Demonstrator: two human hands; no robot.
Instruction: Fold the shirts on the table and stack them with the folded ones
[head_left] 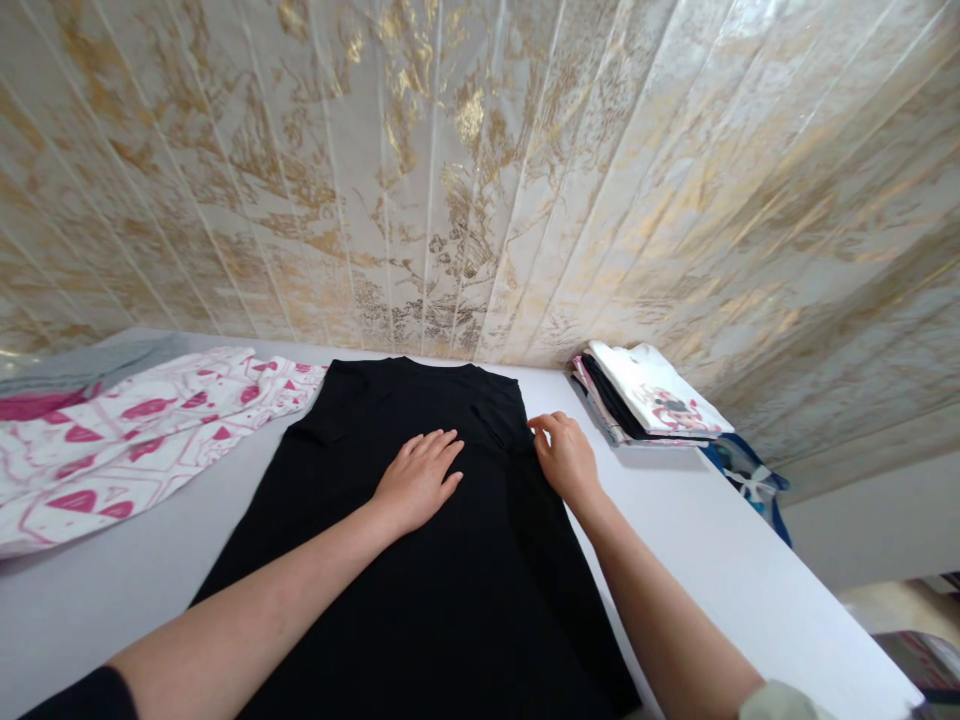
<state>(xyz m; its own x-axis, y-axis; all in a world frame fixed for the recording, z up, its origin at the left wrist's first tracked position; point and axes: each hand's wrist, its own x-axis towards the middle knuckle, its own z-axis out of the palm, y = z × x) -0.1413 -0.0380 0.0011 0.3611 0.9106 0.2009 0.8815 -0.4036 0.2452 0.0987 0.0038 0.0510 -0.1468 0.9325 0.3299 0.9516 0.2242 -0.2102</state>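
Note:
A black shirt (450,570) lies spread over the white table, its neckline at the far end by the curtain. My left hand (421,480) rests flat on the middle of the shirt, fingers stretched out and holding nothing. At the shirt's right edge, just below the shoulder, my right hand (564,455) has its fingers bent and closed on the dark fabric. A small fold shows in the cloth beside those fingertips. The near end of the shirt runs out of view at the bottom.
A stack of folded clothes (649,395), a white printed one on top, stands at the back right. White and pink patterned fabric (150,430) lies at the left. A gold-patterned curtain (450,200) hangs behind the table (720,550). Something blue with a white bow (754,483) is beyond the right edge.

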